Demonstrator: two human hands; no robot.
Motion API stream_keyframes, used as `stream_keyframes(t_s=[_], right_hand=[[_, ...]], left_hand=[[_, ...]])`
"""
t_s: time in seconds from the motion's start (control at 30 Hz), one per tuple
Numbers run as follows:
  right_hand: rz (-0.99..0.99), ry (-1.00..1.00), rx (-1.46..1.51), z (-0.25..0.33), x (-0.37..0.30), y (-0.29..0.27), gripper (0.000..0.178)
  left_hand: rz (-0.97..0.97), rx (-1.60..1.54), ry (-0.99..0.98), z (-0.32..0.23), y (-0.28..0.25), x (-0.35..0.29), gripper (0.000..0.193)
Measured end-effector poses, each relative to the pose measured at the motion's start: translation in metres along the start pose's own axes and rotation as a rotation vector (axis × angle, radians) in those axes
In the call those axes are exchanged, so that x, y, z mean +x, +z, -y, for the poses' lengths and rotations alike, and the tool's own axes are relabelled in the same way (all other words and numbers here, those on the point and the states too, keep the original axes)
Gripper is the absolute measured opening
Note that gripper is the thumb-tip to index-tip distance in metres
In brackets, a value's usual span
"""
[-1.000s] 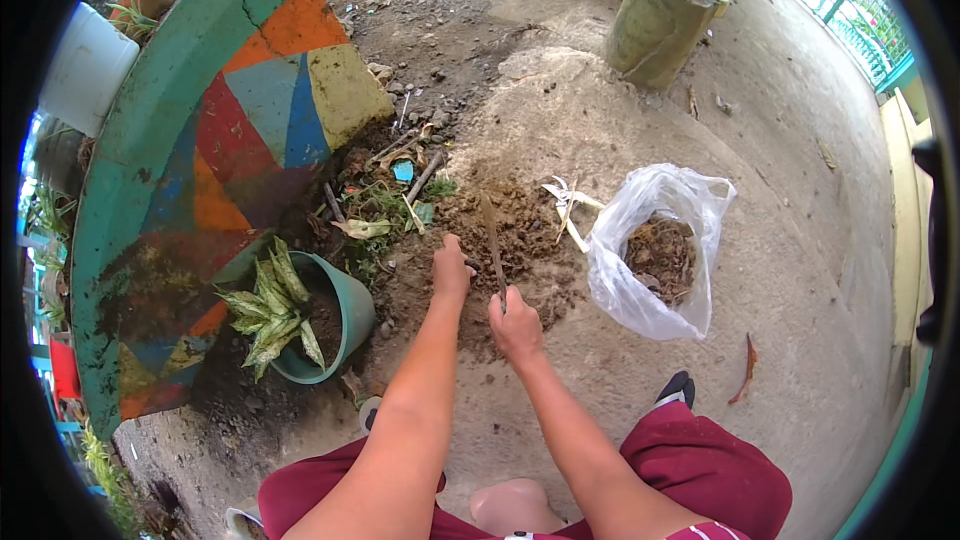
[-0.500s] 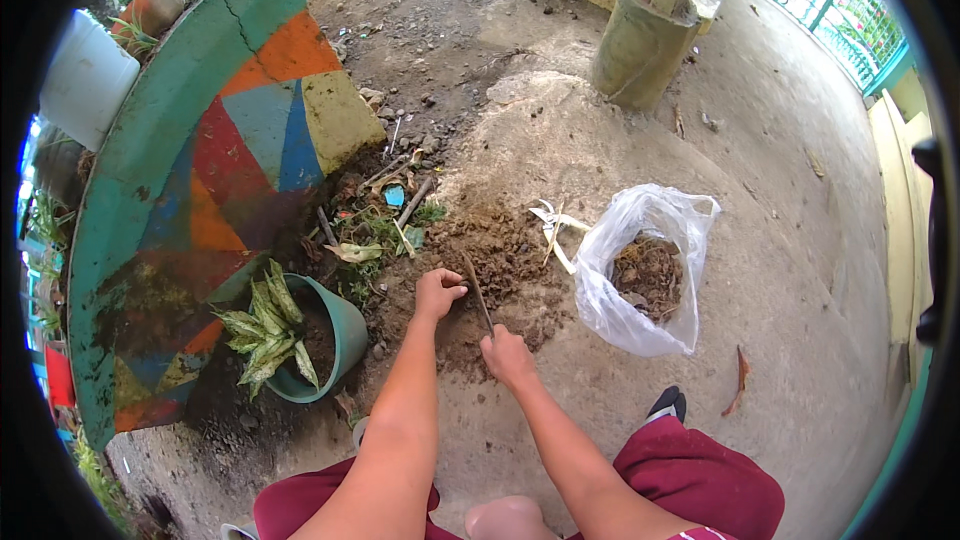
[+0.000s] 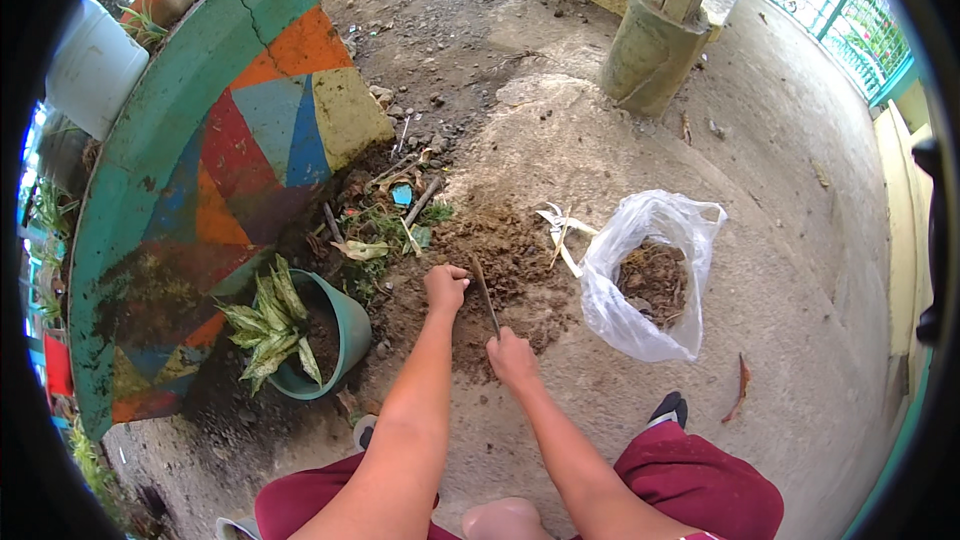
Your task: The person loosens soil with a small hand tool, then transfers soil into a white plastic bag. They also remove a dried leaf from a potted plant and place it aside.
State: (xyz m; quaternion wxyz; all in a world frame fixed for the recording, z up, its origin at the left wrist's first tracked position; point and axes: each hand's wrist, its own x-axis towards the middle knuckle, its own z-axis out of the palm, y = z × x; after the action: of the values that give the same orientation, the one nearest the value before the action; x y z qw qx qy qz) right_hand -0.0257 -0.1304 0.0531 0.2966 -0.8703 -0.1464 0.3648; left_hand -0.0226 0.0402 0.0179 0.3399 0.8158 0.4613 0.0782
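My right hand [image 3: 512, 357] is closed around a thin dark stick-like tool [image 3: 485, 293] whose tip lies in a pile of loose brown soil [image 3: 510, 250] on the concrete ground. My left hand [image 3: 445, 287] rests fisted on the soil at the pile's left edge, fingers curled down. A clear plastic bag [image 3: 650, 285] partly filled with brown soil stands open just right of the pile. A teal pot [image 3: 345, 335] lies tipped on its side to the left, with a striped green plant [image 3: 268, 325] in it.
A curved painted concrete wall [image 3: 215, 155] with coloured triangles runs along the left. A green concrete post base [image 3: 650, 55] stands at the back. A white bucket [image 3: 95, 65] sits on the wall. Twigs and leaf litter [image 3: 390, 220] lie by the wall. My knees in maroon shorts [image 3: 700, 485] are below.
Both hands have drawn back toward me along the soil pile. The view has shifted slightly, and the stick now shows in my right hand.
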Motion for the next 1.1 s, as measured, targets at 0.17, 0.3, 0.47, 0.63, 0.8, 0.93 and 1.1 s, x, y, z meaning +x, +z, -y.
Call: stream_keyframes(t_s=[0.17, 0.3, 0.47, 0.63, 0.8, 0.93, 1.1], right_hand=[[-0.176, -0.095, 0.095, 0.026, -0.005, -0.021, 0.027], [-0.199, -0.120, 0.133, 0.027, -0.008, -0.014, 0.026], [0.028, 0.011, -0.074, 0.009, -0.011, -0.007, 0.026], [-0.141, -0.048, 0.134, 0.027, -0.007, -0.021, 0.028], [-0.141, -0.115, 0.083, 0.015, -0.009, 0.003, 0.027], [-0.014, -0.060, 0.013, 0.019, -0.005, -0.002, 0.028], [-0.191, -0.113, 0.183, 0.038, -0.010, -0.026, 0.029]], left_hand=[[0.109, -0.054, -0.093, -0.010, -0.005, 0.000, 0.014], [0.126, -0.065, -0.127, -0.014, -0.006, 0.002, 0.011], [0.050, -0.074, -0.142, -0.012, -0.001, 0.002, 0.011], [0.084, -0.062, -0.184, -0.017, 0.000, -0.001, 0.012], [0.034, -0.167, -0.185, -0.008, 0.004, 0.004, 0.009], [0.035, -0.257, -0.362, -0.006, 0.002, 0.002, 0.007], [0.050, -0.173, -0.210, -0.015, 0.000, -0.003, 0.009]])
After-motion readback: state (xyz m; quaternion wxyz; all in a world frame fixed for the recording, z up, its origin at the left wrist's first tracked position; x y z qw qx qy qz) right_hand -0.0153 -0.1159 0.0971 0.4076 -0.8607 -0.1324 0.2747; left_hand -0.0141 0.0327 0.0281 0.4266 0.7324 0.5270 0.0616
